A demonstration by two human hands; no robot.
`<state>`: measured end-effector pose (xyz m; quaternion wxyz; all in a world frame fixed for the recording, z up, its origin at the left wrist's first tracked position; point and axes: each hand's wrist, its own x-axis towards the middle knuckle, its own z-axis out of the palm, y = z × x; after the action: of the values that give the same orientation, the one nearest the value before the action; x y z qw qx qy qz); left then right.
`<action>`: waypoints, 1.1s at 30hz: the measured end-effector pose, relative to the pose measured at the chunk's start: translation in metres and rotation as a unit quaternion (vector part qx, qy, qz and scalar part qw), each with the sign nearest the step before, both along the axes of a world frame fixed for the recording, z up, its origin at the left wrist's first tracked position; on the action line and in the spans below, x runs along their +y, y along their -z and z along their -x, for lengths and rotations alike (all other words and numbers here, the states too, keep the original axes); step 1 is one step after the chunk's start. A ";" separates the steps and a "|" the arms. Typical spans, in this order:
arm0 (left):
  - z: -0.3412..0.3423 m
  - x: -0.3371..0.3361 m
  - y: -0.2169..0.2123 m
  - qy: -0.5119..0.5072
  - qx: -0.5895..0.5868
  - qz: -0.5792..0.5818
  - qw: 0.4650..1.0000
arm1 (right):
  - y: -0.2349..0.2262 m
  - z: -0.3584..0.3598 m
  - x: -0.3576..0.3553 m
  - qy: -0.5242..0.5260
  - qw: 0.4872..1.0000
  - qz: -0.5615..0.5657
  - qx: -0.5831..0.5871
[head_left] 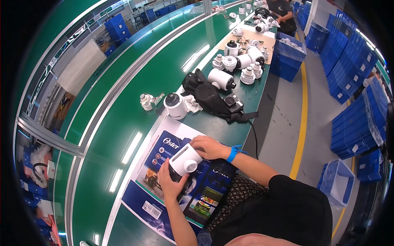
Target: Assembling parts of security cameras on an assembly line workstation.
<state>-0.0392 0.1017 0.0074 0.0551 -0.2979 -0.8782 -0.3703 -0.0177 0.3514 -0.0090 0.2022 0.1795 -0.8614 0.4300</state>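
A white cylindrical appliance housing (183,158) lies tilted between my hands, a round white stub on its side and a dark slot along its upper face. My left hand (170,183) wraps round its black lower end. Around the white upper end curl the fingers of my right hand (208,147), whose wrist wears a blue band. Beneath them a flattened printed carton sheet (141,207) covers the bench. Farther up stand a similar white housing with a black top (175,107) and a white motor-like part with a small circuit board (146,101).
A black bag (205,96) with a strap and a small dark device (233,103) lies ahead on the bench. Beyond it are several white housings and parts. A green conveyor (106,131) runs along the left. Blue bins (286,61) line the right aisle; another person (283,16) works at the far end.
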 end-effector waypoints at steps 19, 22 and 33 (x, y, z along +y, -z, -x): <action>0.014 -0.011 0.008 0.041 -0.156 -0.286 0.945 | -0.006 0.000 0.006 -0.014 1.000 0.014 0.000; 0.033 -0.018 0.017 -0.060 -0.185 -0.377 0.905 | -0.007 0.001 0.003 -0.016 1.000 -0.007 0.012; 0.227 0.007 0.018 -0.238 0.006 0.012 0.971 | -0.008 -0.002 0.005 -0.019 0.999 0.008 0.025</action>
<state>-0.2663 0.1090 -0.0106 0.1433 -0.0827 -0.9278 -0.3343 -0.0161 0.3563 -0.0010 0.2169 0.2050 -0.8491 0.4359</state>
